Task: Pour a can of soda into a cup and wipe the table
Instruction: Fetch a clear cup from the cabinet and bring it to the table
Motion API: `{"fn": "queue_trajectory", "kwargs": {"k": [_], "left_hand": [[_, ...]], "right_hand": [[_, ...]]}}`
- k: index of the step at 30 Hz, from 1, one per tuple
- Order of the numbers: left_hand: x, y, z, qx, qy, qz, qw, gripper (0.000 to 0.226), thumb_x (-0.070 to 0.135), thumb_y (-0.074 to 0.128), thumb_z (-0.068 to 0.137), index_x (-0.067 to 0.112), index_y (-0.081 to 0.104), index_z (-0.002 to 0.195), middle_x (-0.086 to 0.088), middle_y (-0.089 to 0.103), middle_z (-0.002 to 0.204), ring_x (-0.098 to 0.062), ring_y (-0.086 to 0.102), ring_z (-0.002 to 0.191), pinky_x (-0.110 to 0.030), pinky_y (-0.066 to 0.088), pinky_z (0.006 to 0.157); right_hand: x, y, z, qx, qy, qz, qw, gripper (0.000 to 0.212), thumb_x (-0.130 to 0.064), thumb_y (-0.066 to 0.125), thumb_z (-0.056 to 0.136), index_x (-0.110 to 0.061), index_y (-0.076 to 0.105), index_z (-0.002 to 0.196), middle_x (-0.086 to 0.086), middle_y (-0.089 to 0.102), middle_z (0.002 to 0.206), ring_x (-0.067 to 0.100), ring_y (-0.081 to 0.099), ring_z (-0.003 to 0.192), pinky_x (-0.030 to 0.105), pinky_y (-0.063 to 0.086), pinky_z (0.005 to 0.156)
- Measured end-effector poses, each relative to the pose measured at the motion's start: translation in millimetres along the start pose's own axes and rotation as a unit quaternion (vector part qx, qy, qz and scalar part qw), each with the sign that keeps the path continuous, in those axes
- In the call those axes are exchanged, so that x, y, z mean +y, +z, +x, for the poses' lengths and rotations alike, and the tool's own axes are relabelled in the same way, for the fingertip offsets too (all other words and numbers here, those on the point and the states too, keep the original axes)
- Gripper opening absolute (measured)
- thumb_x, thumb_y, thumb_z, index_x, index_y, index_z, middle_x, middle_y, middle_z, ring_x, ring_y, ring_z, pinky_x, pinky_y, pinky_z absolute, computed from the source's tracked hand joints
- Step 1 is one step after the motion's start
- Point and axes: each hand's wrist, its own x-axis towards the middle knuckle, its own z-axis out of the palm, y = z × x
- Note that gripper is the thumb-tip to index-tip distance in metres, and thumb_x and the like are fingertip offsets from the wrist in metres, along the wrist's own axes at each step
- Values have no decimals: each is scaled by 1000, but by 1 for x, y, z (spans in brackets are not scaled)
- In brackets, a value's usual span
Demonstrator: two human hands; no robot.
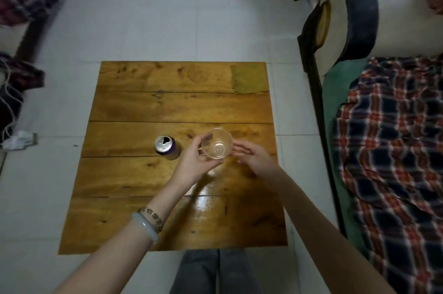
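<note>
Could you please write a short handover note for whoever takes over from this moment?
Left hand holds the clear cup, which looks empty.
Right hand is open beside the cup; contact unclear.
The opened can stands on the table, left of the cup.
A yellowish cloth lies at the table's far right corner.
Done: can opened.
Left: pour the soda, wipe the table.
</note>
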Motion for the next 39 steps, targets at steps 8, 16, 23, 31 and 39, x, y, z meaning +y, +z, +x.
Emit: {"fn": "queue_trajectory", "kwargs": {"k": [8, 16, 23, 31, 39], "left_hand": [[-76, 36, 43, 27, -17, -4, 999, 68, 31, 85, 60, 30, 53, 120, 12, 59, 119, 0, 55, 108, -17, 46, 90], [-138, 69, 73, 35, -43, -10, 998, 61, 31, 87, 60, 28, 56, 112, 22, 60, 107, 10, 55, 101, -6, 42, 81], [-155, 80, 80, 44, -34, -11, 998, 59, 32, 86, 61, 32, 56, 112, 20, 63, 106, 5, 58, 99, -14, 46, 82], [-159, 80, 79, 46, -25, 7, 999, 58, 30, 85, 63, 30, 57, 114, 15, 65, 108, 2, 59, 100, -19, 49, 84], [-156, 77, 81, 39, -9, 11, 999, 60, 31, 85, 64, 30, 56, 117, 16, 64, 110, 0, 59, 102, -24, 49, 87]], "right_hand": [[67, 4, 68, -13, -17, 1, 1000, 46, 15, 43, 89, -8, 51, 128, 0, 58, 115, -5, 60, 92, 6, 44, 76], [138, 13, 122, 22, 19, 32, 999, 62, 25, 38, 79, -23, 56, 113, -5, 65, 101, -9, 62, 87, 12, 46, 81], [150, 16, 134, 13, 10, 57, 998, 65, 25, 34, 72, -23, 54, 111, -2, 64, 101, -11, 62, 83, 10, 46, 78], [151, 18, 133, -1, -4, 60, 998, 50, 7, 42, 67, -22, 63, 102, 2, 66, 105, 10, 61, 99, 23, 45, 93], [153, 13, 136, 11, 2, 59, 998, 59, 26, 35, 74, -13, 58, 112, 3, 65, 107, 7, 61, 99, 26, 46, 91]]}}
